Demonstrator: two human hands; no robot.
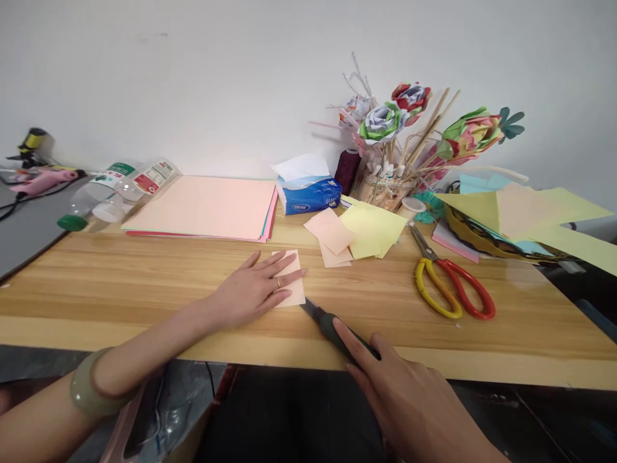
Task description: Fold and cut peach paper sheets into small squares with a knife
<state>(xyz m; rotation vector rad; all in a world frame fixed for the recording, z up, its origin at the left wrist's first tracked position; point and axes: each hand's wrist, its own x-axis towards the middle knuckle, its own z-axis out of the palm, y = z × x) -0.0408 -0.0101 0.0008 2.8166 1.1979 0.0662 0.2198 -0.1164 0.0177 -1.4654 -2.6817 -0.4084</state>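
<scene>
My left hand [260, 286] lies flat with fingers spread, pressing a small pale peach piece of paper [295, 297] onto the wooden table [159, 276]. A ring is on one finger, and a green bangle circles the wrist. My right hand [385, 379] is closed around the dark handle of a craft knife [341, 334], index finger stretched along its top. The knife's blade tip meets the lower right corner of the paper. Behind the left hand lie small peach paper pieces [330, 231] and yellow sheets [373, 228].
Scissors [446, 276] with yellow and red handles lie at the right. A stack of coloured paper [202, 206], plastic bottles [103, 190], a blue tissue pack [308, 195] and a jar of paper flowers [380, 186] stand along the wall. A basket [463, 228] holds more sheets.
</scene>
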